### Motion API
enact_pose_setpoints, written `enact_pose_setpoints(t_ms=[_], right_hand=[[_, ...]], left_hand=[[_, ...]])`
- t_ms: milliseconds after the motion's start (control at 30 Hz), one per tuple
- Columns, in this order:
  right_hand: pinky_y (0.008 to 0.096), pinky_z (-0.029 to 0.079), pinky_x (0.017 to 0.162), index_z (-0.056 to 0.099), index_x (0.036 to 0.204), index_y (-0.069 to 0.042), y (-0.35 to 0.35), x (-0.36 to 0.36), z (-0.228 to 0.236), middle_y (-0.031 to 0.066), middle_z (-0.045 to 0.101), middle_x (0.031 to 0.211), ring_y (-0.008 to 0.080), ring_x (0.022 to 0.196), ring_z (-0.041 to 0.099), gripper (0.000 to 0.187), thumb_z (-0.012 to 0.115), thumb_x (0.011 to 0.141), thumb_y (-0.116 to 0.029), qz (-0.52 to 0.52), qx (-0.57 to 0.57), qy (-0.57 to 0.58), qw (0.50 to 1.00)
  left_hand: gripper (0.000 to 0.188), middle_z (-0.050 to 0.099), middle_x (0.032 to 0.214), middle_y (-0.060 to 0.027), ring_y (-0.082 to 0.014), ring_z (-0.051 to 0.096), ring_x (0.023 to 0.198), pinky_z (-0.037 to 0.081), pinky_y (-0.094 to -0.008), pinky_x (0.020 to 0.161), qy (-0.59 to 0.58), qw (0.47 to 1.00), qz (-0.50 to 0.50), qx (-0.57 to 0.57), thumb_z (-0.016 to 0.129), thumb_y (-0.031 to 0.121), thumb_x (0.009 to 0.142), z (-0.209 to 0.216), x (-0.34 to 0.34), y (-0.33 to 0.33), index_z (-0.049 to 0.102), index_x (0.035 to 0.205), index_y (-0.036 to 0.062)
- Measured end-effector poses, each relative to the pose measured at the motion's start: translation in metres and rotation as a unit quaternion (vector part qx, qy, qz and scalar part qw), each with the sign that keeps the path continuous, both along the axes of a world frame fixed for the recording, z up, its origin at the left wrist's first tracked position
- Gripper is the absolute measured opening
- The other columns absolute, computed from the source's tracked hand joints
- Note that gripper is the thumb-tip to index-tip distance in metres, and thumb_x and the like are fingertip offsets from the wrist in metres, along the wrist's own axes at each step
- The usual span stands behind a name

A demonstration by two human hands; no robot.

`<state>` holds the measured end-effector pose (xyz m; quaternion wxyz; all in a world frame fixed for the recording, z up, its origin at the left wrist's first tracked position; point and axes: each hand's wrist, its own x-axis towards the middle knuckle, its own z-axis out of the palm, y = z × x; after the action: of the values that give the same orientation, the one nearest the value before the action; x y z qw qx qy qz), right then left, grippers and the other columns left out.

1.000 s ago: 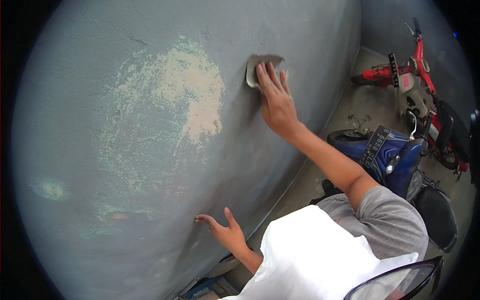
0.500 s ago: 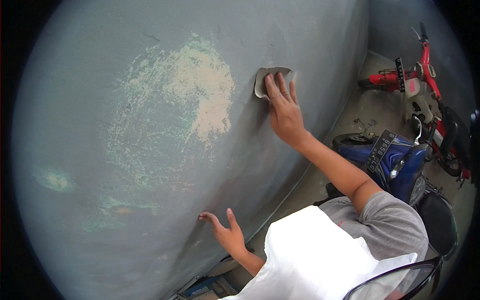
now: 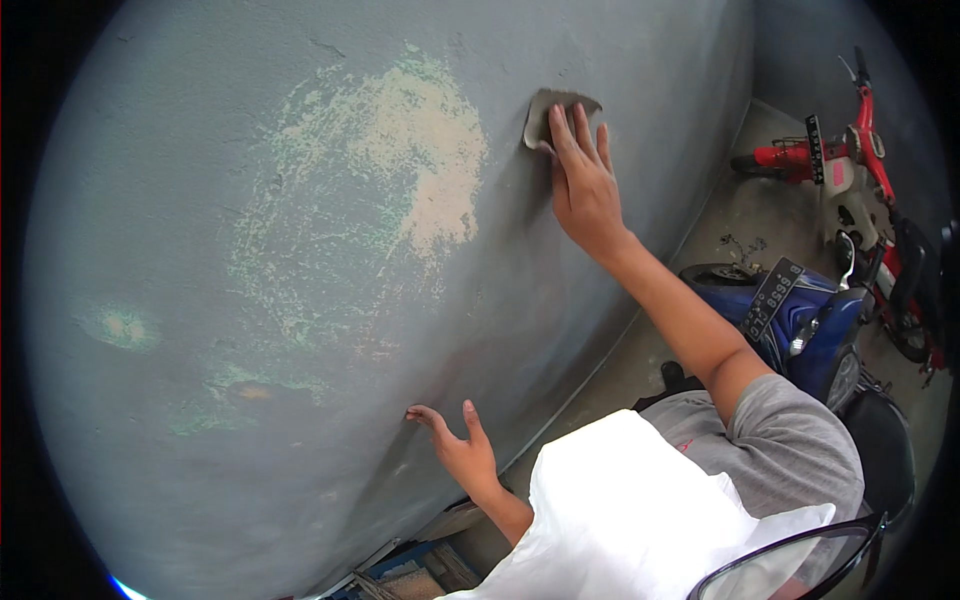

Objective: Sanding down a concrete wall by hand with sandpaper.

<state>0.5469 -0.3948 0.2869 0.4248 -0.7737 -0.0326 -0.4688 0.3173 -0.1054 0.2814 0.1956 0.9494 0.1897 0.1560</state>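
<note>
My right hand presses a bent sheet of sandpaper against the grey wall. Its fingers lie stretched over the sheet, and the thumb tip sits at the lower edge. Left of the sheet, a large worn patch shows pale beige and green under the grey paint. Lower down, my left hand holds nothing; its thumb and fingers are apart, and the fingertips appear to rest on the wall.
A blue motorcycle stands on the floor to the right, with a red one beyond it. Several flat pieces in a blue crate lie at the wall's foot. White cloth covers much of the lower view.
My right hand and the sandpaper have slid a little up the wall. The whole view has shifted slightly. My left hand stays open by the wall.
</note>
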Motion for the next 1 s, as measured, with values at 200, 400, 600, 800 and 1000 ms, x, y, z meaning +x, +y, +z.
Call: enact_pose_setpoints(t_ms=[200, 400, 600, 800, 1000], right_hand=[[0.0557, 0.016, 0.126, 0.036, 0.158, -0.005, 0.002, -0.013, -0.015, 0.0131, 0.045, 0.159, 0.0367, 0.153, 0.03, 0.062, 0.048, 0.099, 0.004, 0.009, 0.003, 0.015, 1.0], [0.0554, 0.016, 0.126, 0.036, 0.158, -0.003, -0.002, -0.001, 0.001, 0.014, 0.046, 0.158, 0.037, 0.153, 0.03, 0.061, 0.047, 0.099, 0.005, 0.004, 0.014, 0.003, 1.0], [0.0595, 0.02, 0.124, 0.034, 0.158, -0.002, 0.008, -0.011, -0.018, 0.0167, 0.05, 0.154, 0.0421, 0.151, 0.032, 0.064, 0.048, 0.096, 0.005, 0.024, 0.042, -0.008, 0.999], [0.0588, 0.018, 0.124, 0.036, 0.157, -0.002, -0.019, 0.013, 0.014, 0.0169, 0.061, 0.142, 0.0413, 0.149, 0.036, 0.059, 0.048, 0.099, 0.001, -0.015, 0.033, -0.026, 0.999], [0.0583, 0.017, 0.124, 0.038, 0.156, -0.002, -0.006, 0.0, -0.006, 0.0171, 0.065, 0.136, 0.0407, 0.15, 0.035, 0.059, 0.046, 0.099, 0.002, 0.009, 0.045, -0.008, 0.999]], left_hand=[[0.09, 0.018, 0.167, -0.0293, -0.0408, 0.023, 0.154, 0.027, -0.0476, 0.124, -0.017, 1.0, -0.006, 0.012, 0.059, 0.049, 0.101, -0.01, 0.001, 0.004, 0.015, 0.163, -0.0002], [0.09, 0.019, 0.167, -0.029, -0.0406, 0.024, 0.154, 0.027, -0.0464, 0.124, -0.023, 1.0, -0.012, 0.007, 0.059, 0.049, 0.101, -0.007, 0.0, 0.003, 0.016, 0.163, 0.0003], [0.089, 0.019, 0.167, -0.0275, -0.0402, 0.024, 0.154, 0.027, -0.0454, 0.124, -0.031, 0.999, -0.02, 0.002, 0.06, 0.048, 0.101, -0.011, -0.003, 0.007, 0.016, 0.163, 0.0013], [0.089, 0.018, 0.168, -0.0274, -0.0394, 0.022, 0.155, 0.026, -0.045, 0.124, -0.035, 0.999, -0.013, -0.004, 0.06, 0.048, 0.101, -0.007, -0.003, 0.005, 0.016, 0.163, 0.0014], [0.091, 0.017, 0.167, -0.0283, -0.0384, 0.019, 0.156, 0.025, -0.0448, 0.124, -0.034, 0.999, -0.018, -0.005, 0.06, 0.051, 0.101, -0.012, -0.001, 0.007, 0.016, 0.163, 0.0014]])
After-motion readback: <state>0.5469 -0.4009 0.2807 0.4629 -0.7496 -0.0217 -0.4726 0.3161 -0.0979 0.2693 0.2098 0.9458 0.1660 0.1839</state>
